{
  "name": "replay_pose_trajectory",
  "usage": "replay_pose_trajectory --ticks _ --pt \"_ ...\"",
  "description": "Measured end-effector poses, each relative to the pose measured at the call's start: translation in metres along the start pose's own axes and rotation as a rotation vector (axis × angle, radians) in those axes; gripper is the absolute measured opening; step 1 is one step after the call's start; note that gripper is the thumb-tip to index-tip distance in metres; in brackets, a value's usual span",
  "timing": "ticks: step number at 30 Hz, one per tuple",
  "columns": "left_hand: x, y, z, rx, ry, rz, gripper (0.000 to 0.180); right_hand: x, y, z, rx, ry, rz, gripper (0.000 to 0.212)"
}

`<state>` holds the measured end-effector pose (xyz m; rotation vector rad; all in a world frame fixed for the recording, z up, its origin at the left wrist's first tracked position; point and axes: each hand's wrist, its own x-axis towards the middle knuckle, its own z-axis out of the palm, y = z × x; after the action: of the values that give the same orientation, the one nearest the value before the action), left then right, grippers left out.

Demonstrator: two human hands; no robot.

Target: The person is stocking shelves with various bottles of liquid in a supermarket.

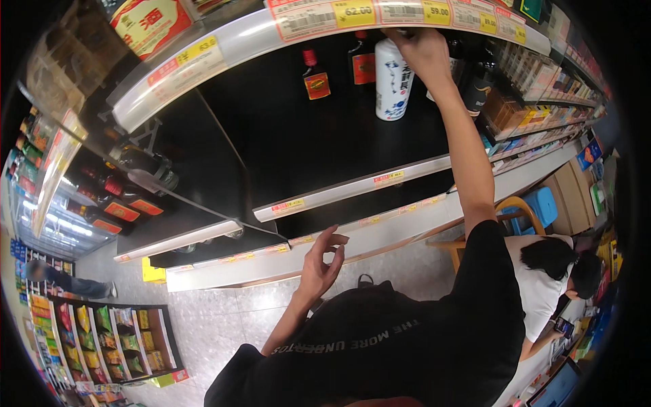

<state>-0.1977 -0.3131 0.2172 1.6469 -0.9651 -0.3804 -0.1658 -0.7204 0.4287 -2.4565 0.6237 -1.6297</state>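
Note:
My right hand [426,57] reaches up to the black shelf and is closed round the top of a white bottle [393,88] with blue patterns and dark lettering. The bottle stands nearly upright; its neck is hidden by my fingers. To its left are a small dark bottle [316,81] with a red cap and red label, and a second dark bottle [363,64] of the same look. Beside my right wrist stands another dark bottle [479,95]. My left hand [321,266] hangs in front of the lower shelf, fingers loosely bent and apart, holding nothing.
A price-tag rail [244,41] curves above my right hand, and a lower rail [352,190] edges the shelf. Dark bottles [125,203] with red labels stand left. Cigarette-style packs [542,74] fill the right racks. A person [542,278] with a phone sits right; a snack rack [112,339] stands lower left.

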Motion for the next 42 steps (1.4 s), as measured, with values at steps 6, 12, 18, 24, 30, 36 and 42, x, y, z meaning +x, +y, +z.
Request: replay_pose_trajectory --ticks 6,12,18,24,30,36,42 --pt "0.002 0.005 0.008 -0.025 -0.057 0.022 0.053 -0.007 -0.012 0.003 0.074 -0.032 0.047 0.063" --pt "0.012 0.02 0.012 -0.06 -0.118 0.062 0.054 -0.007 -0.01 0.013 0.635 -0.113 0.141 0.053" --pt "0.044 0.052 0.013 -0.101 -0.174 0.16 0.052 -0.002 -0.015 0.003 0.488 -0.524 0.247 0.046" --pt "0.095 0.079 0.027 -0.42 -0.223 0.083 0.057 -0.029 -0.007 -0.004 0.428 -0.257 0.188 0.019" --pt "0.144 0.074 0.032 -0.377 -0.017 -0.021 0.073 -0.075 -0.036 -0.066 0.742 0.037 0.243 0.016" --pt "0.14 0.074 0.049 -0.6 -0.073 -0.143 0.094 -0.125 -0.029 -0.125 1.047 0.03 0.24 0.017" --pt "0.065 0.082 0.023 -0.752 -0.095 0.035 0.074 -0.154 -0.095 -0.146 1.293 -0.029 0.066 0.011"
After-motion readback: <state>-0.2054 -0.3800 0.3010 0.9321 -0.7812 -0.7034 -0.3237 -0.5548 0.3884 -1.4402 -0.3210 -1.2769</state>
